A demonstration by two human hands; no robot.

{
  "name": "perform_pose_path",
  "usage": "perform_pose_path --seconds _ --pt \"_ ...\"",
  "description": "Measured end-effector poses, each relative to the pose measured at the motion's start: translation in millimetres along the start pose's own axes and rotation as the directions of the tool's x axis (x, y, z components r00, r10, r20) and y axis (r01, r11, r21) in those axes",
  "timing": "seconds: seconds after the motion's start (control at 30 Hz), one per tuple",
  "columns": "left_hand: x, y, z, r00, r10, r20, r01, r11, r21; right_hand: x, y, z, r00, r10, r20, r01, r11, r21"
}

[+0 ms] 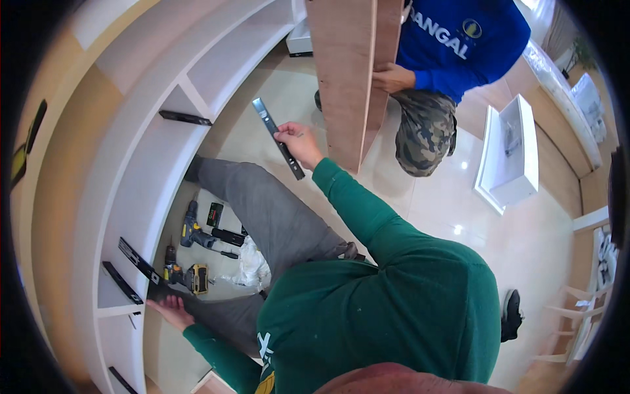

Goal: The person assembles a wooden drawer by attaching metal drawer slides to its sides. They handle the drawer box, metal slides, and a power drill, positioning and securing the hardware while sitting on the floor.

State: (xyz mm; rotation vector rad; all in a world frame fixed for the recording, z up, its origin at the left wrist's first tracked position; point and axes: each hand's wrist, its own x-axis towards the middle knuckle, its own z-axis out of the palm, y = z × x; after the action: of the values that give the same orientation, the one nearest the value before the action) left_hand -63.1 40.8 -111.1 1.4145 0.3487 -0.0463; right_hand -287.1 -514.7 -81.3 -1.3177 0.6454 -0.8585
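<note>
My right hand point(298, 141) is raised in front of me and grips a long black metal slide rail point(279, 138) near its middle, slanted over the floor. My left hand point(172, 310) reaches down to the low white cabinet point(141, 164) and holds the lower end of a second black slide rail point(138, 261) against the cabinet's front edge. My legs in grey trousers point(262, 210) stretch out along the cabinet. More black rails point(186, 117) are fixed inside its compartments.
Another person in a blue top point(459, 46) and camouflage trousers crouches ahead, holding an upright brown wooden panel point(344, 79). Two cordless drills point(193, 230) point(187, 276) and a plastic bag point(252, 266) lie on the floor by my legs. A white drawer box point(508, 154) stands at the right.
</note>
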Motion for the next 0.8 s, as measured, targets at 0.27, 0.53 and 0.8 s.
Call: perform_pose_path --seconds 0.27,0.53,0.8 --pt "-61 11 34 0.935 0.341 -0.098 -0.312 0.922 0.23 -26 13 21 0.998 -0.01 0.058 0.005 0.996 0.089" --pt "-73 151 91 0.709 0.687 0.157 -0.7 0.662 0.267 -12 -39 28 0.979 -0.144 0.143 0.119 0.978 0.172" --pt "-215 322 85 -0.072 0.958 0.278 -0.909 -0.178 0.377 -1 -55 60 0.968 -0.079 0.237 0.032 0.98 0.196"
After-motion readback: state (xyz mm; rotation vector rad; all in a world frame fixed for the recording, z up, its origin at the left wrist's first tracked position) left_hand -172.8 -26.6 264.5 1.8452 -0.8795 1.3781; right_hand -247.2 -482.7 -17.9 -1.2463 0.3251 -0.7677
